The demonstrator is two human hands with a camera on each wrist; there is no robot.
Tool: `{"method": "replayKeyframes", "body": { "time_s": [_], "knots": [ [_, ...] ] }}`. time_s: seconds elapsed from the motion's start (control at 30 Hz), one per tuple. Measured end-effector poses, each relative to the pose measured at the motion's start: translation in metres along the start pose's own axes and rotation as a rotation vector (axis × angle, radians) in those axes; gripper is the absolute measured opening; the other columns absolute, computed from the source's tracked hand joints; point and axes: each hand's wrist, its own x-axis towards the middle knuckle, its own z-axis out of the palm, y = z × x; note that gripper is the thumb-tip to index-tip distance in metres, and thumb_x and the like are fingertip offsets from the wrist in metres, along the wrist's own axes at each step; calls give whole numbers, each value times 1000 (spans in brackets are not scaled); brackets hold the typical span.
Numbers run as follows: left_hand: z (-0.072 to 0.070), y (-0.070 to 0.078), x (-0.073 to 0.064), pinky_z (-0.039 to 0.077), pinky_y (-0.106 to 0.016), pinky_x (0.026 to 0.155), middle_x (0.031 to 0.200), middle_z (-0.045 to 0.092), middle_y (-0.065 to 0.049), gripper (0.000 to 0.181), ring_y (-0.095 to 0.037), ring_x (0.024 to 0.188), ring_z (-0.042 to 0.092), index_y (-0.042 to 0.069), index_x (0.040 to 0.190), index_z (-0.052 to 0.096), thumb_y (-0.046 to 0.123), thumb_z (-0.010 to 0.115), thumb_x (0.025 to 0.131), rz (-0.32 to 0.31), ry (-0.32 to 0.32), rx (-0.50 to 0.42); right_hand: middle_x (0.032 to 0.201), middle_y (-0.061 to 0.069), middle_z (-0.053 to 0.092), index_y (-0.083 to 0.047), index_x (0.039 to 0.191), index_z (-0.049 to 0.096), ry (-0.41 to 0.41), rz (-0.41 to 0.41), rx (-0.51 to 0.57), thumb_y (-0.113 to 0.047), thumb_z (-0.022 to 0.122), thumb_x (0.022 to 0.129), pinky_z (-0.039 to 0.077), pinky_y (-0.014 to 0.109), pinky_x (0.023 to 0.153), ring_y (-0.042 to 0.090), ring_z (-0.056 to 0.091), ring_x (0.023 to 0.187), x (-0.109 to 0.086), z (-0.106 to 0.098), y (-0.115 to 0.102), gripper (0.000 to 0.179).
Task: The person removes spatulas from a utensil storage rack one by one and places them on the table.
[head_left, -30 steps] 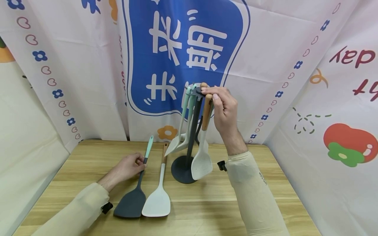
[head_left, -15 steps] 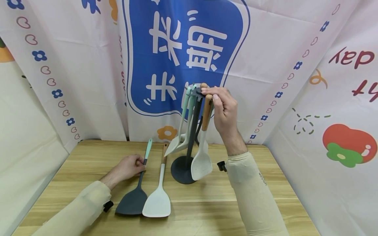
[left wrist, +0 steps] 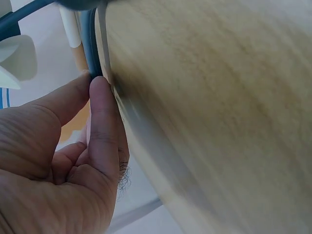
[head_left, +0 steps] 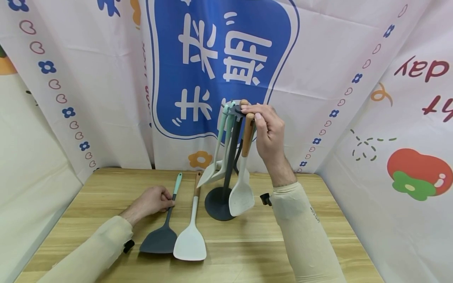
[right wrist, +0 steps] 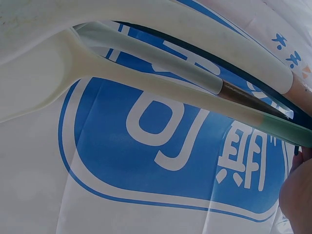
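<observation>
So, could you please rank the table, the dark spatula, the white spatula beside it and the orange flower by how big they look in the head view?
1. Table
2. Dark spatula and white spatula: too alike to rank
3. Orange flower

At four o'clock we see part of the right hand (right wrist: 297, 195), just below the mint-green end of a cream utensil (right wrist: 161, 87) whose head lies toward nine. Above it we find a brown-handled utensil (right wrist: 165, 61), then a white utensil (right wrist: 219, 44) reaching from ten, before blue-and-white cloth (right wrist: 107, 161).
</observation>
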Motion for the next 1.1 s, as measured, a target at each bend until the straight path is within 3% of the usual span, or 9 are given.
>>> {"method": "replayKeyframes", "body": {
  "time_s": [0.17,0.3,0.4,0.57,0.67,0.93,1.1],
  "knots": [
    [-6,3,-1,63,-28,68,97,81,-12,20,-17,81,76,-4,111,77,15,83,110,4,-3,17,117,31,85,9,116,84,0,0,2,-12,48,115,53,71,130,19,78,126,0,0,0,41],
    [-11,10,-2,56,-28,66,99,79,-11,22,-18,80,68,-1,116,79,21,76,115,33,10,40,117,31,85,9,116,84,0,-3,0,-11,48,115,53,72,129,20,78,126,0,0,0,41],
    [-14,18,-2,58,-33,72,107,81,-12,29,-20,87,70,0,124,80,27,71,118,70,34,61,117,30,85,9,115,84,1,0,-3,-12,48,115,54,67,131,20,78,126,0,1,0,41],
    [-19,37,-1,69,-49,95,128,82,-17,39,-31,115,78,1,137,77,35,67,121,104,59,59,117,31,85,9,116,84,2,4,5,-12,49,115,54,68,131,19,77,126,-1,1,1,41],
    [-19,51,0,69,-56,103,134,81,-18,40,-36,123,79,3,140,76,37,66,121,120,73,37,116,32,85,9,115,84,4,1,13,-11,49,114,52,72,130,19,77,125,-1,0,2,40],
    [-17,87,5,65,-59,112,138,81,-17,40,-36,128,76,5,143,74,38,64,122,180,139,-27,117,31,85,8,116,84,4,6,7,-12,49,115,54,46,135,20,78,126,-1,0,1,41],
    [-18,106,8,65,-55,109,137,80,-17,37,-34,126,76,6,143,74,35,64,122,198,170,-69,116,31,85,8,116,84,5,8,13,-12,49,115,53,47,135,21,78,126,-1,0,1,40]
  ]
}}
